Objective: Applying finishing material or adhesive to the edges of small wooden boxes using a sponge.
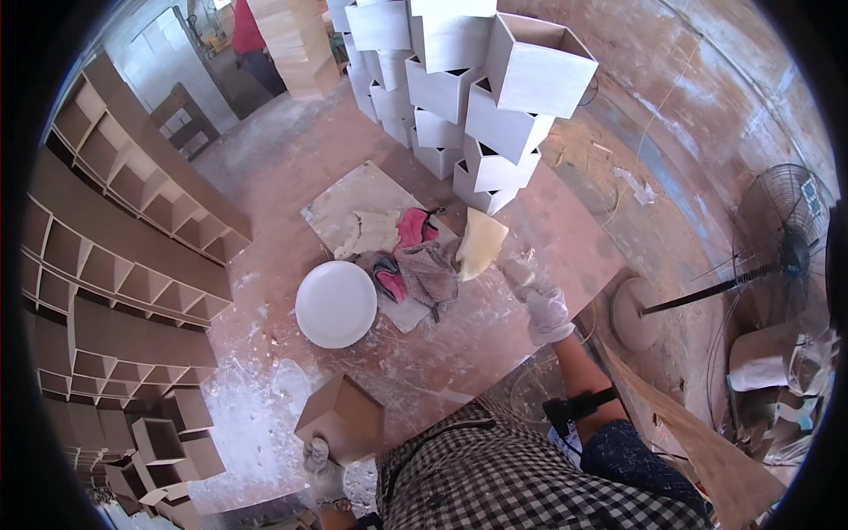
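My left hand [323,468], in a pale glove, is closed on the edge of a plain brown box [344,415] tilted near my body. My right hand [549,316], also gloved, reaches over the work surface to the right. Its fingers are closed around a small pale tool [519,276] that looks like a brush; its exact kind is unclear. Between the hands and a little farther off stands a round white container [336,305]. Beside it lie a crumpled grey-brown cloth [429,272], a pink-and-dark cloth piece [415,228] and a cream sponge-like piece [482,245].
White-painted boxes [442,88] stand in tall stacks at the far side. Brown shelf units [132,168] line the left, with loose brown boxes [159,440] below. On the right stands a fan [786,230] on a round base [638,314]. A person in red [248,31] is far back.
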Available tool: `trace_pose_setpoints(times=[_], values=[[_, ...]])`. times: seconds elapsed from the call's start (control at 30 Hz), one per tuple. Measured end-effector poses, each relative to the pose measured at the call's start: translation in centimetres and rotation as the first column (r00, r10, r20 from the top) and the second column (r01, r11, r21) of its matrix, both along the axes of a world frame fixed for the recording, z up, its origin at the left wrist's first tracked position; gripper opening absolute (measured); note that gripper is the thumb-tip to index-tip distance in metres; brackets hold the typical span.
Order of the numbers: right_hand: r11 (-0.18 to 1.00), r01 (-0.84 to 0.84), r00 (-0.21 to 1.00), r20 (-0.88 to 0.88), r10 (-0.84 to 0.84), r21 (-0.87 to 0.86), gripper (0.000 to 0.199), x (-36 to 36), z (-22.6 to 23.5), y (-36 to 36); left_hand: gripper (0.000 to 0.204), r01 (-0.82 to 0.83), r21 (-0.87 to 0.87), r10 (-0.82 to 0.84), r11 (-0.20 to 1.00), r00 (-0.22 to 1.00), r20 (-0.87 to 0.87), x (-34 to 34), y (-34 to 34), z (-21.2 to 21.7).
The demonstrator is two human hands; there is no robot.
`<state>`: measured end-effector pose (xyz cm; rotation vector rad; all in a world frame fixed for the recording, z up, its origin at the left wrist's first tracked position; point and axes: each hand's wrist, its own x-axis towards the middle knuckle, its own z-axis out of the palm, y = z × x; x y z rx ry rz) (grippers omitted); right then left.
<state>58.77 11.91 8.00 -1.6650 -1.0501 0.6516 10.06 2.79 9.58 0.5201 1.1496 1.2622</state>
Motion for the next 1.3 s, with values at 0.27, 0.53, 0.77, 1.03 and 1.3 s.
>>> trace_pose_setpoints(times=[0.27, 0.53, 0.77, 1.03, 1.3], values=[[0.985, 0.036, 0.283, 0.947, 0.153, -0.17, 0.061, -4.1, 2.6, -0.6, 0.05, -0.051, -0.015, 0.053, 0.999, 0.988, 0.146, -1.0, 1.0, 1.5], [0.911, -0.392, 0.614, 0.773, 0.159, 0.124, 0.025, -14.5, 7.0, 12.5, 0.042, 0.101, -0.061, -0.106, 0.993, 0.991, -0.083, -2.5, 1.0, 3.7], [0.942, -0.248, 0.341, 0.889, 0.305, -0.228, 0.058, -16.7, -1.4, 24.4, 0.04, 0.137, -0.091, -0.15, 0.986, 0.976, -0.157, -0.9, 3.6, 5.7], [0.825, -0.182, 0.375, 0.737, 0.562, -0.536, 0.079, -15.9, -0.6, 25.3, 0.039, 0.116, -0.098, -0.128, 0.988, 0.984, -0.124, -1.2, 3.3, 4.4], [0.799, -0.265, -0.054, 0.835, 0.547, -0.54, 0.064, -20.6, 4.7, 25.5, 0.037, 0.124, -0.081, -0.137, 0.989, 0.973, -0.184, -1.6, 1.9, 4.0]])
